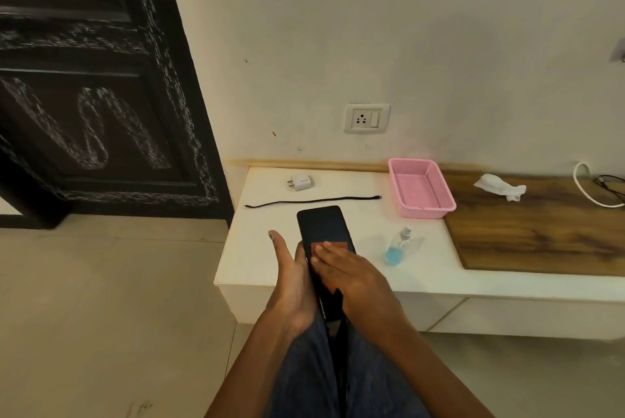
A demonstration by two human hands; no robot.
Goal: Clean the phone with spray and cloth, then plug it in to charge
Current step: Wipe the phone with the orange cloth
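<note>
A pale wall (372, 29) is filling the upper part of the view, with a dark carved door (84, 86) standing to its left and a tiled floor (101, 299) spreading below. A white counter (270, 258) is running along the wall, and a wooden board (541, 235) is covering its right stretch. A pink basket (421, 211) is sitting at the back of the counter, where the white surface is meeting the board. A white socket plate (367, 118) with a switch is sitting in the wall above the counter.

The phone (321, 225) is being held over the counter's front edge, screen up, its far end pointing toward the wall. The left hand (291, 285) is gripping its left side from beneath, thumb stretched forward along the edge, so the fingers are clamped on the phone. The right hand (355, 275) is lying flat across the middle of the screen with fingers straight and together, pressing an orange-brown cloth (329, 246) onto the glass; only a strip of cloth is showing past the fingertips.

A spray bottle (399, 247) with blue liquid is lying just right of the phone on the white surface. A black cable (313, 201) is stretching straight across the counter behind the phone, and a white charger plug (299, 181) is resting near it, closer to the wall. A crumpled white tissue (500, 186) is lying on the board, well apart from the phone, with a white cord (580, 187) looping at the far right.
</note>
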